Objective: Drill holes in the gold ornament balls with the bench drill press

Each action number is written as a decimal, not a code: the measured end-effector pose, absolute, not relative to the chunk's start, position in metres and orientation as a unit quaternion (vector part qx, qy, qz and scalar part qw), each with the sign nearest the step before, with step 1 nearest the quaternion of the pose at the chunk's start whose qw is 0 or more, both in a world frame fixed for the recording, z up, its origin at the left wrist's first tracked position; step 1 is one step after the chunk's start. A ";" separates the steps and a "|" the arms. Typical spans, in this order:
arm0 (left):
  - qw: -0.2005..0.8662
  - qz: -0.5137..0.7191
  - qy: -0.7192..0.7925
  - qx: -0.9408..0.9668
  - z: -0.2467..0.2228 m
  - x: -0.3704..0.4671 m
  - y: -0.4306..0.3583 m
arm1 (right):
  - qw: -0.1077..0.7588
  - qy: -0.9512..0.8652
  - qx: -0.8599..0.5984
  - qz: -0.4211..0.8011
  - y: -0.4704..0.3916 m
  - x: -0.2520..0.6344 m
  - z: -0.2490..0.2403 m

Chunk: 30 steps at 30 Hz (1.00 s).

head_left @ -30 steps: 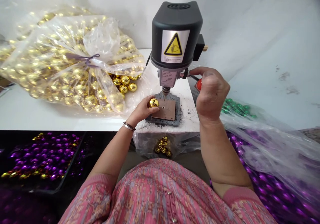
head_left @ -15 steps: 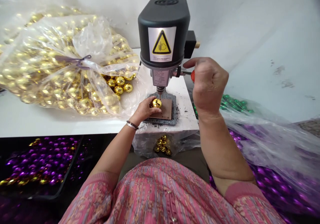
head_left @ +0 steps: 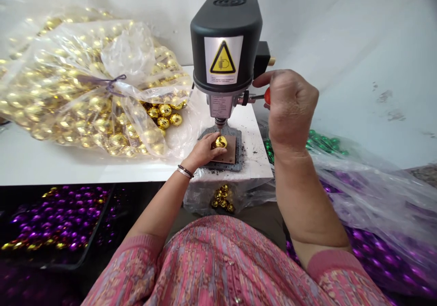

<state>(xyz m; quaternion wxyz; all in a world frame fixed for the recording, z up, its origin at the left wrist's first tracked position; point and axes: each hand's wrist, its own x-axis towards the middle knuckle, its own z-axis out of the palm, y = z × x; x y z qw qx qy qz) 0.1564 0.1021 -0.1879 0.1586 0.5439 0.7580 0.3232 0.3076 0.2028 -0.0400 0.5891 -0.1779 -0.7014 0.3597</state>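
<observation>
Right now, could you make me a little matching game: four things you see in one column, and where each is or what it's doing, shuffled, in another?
1. right hand
2. tied clear bag
3. green balls
4. left hand

A. holding a gold ball beneath the drill
B. at the red knob
C. on the white table, left of the drill
D. beyond the table's right edge

Pairs: 1-B, 2-C, 3-D, 4-A

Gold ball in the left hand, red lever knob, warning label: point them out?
Gold ball (head_left: pixel 221 142): head view, upper face.
Red lever knob (head_left: pixel 267 96): head view, visible left side.
Warning label (head_left: pixel 223 61): head view, triangle's middle.
</observation>
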 end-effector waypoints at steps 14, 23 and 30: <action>0.222 0.354 0.774 0.476 -0.184 0.158 0.107 | 0.568 -0.708 -0.210 0.362 0.193 0.317 -0.040; 0.230 0.368 0.773 0.462 -0.191 0.158 0.107 | 0.518 -0.777 -0.239 0.266 0.181 0.330 -0.062; 0.235 0.373 0.768 0.465 -0.186 0.160 0.106 | 0.512 -0.822 -0.235 0.084 0.182 0.331 -0.090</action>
